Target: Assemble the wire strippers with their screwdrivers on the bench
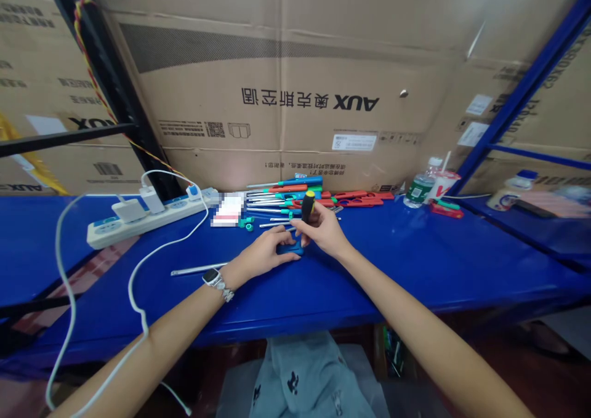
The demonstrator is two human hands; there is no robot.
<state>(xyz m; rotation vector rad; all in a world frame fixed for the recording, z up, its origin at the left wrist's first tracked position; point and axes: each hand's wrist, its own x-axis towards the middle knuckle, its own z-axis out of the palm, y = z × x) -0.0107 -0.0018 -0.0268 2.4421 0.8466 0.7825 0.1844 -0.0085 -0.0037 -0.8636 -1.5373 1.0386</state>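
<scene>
My right hand [327,230] is closed round a screwdriver [307,207] with a black handle and yellow end. It stands nearly upright, its tip hidden by my fingers. Under it, my left hand [264,250] grips a blue handle [292,248] lying on the blue tabletop. A long metal rod [196,270] comes out to the left beneath my left hand; whether it joins the blue handle is hidden. Just behind my hands lie several tools with blue handles [307,181] and red handles [355,201], metal shafts pointing left. Small green pieces [248,223] sit left of them.
A white power strip [152,218] with plugged-in chargers is at the left; its white cable [133,282] crosses my left forearm. Large cardboard boxes [300,55] rise behind. A water bottle [417,187], a cup [443,185] and a white bottle with a blue cap [510,191] stand at the right.
</scene>
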